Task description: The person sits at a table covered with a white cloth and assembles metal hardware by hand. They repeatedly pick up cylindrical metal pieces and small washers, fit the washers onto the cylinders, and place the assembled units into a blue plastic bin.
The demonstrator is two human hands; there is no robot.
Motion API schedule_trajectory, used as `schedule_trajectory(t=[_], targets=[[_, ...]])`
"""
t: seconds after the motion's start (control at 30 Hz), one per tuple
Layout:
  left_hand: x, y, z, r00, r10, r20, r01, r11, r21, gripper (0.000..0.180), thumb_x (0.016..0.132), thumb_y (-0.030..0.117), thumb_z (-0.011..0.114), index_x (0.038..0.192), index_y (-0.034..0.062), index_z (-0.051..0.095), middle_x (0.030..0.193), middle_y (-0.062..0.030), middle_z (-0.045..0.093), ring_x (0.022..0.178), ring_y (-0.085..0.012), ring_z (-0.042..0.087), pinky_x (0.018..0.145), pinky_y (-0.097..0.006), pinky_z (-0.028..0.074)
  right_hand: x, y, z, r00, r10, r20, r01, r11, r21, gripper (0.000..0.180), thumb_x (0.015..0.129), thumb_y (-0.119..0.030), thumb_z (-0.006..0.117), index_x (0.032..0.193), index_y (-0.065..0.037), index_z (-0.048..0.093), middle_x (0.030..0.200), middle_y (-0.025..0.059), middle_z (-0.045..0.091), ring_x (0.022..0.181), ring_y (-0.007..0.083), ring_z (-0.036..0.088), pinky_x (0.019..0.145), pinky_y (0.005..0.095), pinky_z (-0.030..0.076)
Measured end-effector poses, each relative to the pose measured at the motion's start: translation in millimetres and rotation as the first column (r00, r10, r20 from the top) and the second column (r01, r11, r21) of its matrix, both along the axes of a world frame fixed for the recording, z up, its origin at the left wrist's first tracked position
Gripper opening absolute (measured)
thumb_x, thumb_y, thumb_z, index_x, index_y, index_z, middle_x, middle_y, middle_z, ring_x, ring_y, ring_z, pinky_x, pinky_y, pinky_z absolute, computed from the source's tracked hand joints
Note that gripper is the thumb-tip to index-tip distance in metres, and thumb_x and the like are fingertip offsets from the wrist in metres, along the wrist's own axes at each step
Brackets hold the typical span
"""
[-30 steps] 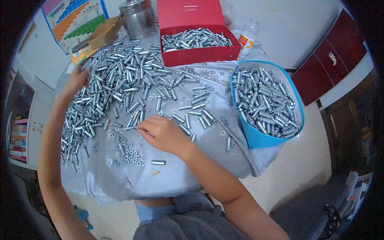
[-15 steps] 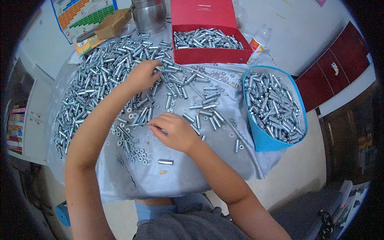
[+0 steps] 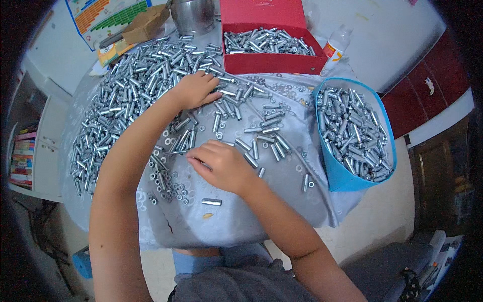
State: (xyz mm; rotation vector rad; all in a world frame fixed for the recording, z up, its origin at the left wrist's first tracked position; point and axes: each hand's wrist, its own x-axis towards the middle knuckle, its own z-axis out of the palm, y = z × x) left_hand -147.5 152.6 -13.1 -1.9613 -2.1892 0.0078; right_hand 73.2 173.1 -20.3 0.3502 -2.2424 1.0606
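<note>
Grey tablecloth [image 3: 236, 219], heaped metal sleeves [image 3: 133, 88], left fingers [image 3: 211, 96] over them

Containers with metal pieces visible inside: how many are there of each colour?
Red box: 1
Blue bin: 1
Total: 2

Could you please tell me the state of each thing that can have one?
Metal heap: loose, spread out
Red box: open, holding metal pieces
Blue bin: uncovered, holding metal pieces
Bottle: standing
Metal pot: upright
Lone tube: lying on its side
Left hand: over metal heap, grip unclear
Right hand: curled, grip unclear
</note>
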Motion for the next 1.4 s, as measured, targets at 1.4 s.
schedule_trajectory(t=[1.4], targets=[[26, -144, 34, 0.701, 0.543, 0.462, -0.520, 0.833, -0.189, 0.044, 0.086, 0.034, 0.039, 0.078, -0.0050, 0.058, 0.076, -0.0218, 0.059, 0.068, -0.0330, 0.058, 0.064, -0.040, 0.045, 2, 2, 4, 0.974, -0.020, 0.225, 0.026, 0.999, -0.026, 0.010, 0.078, -0.014, 0.059, 0.085, -0.006, 0.060, 0.081, 0.0098, 0.061, 0.077, 0.0265, 0.058, 0.067, 0.0340, 0.046]])
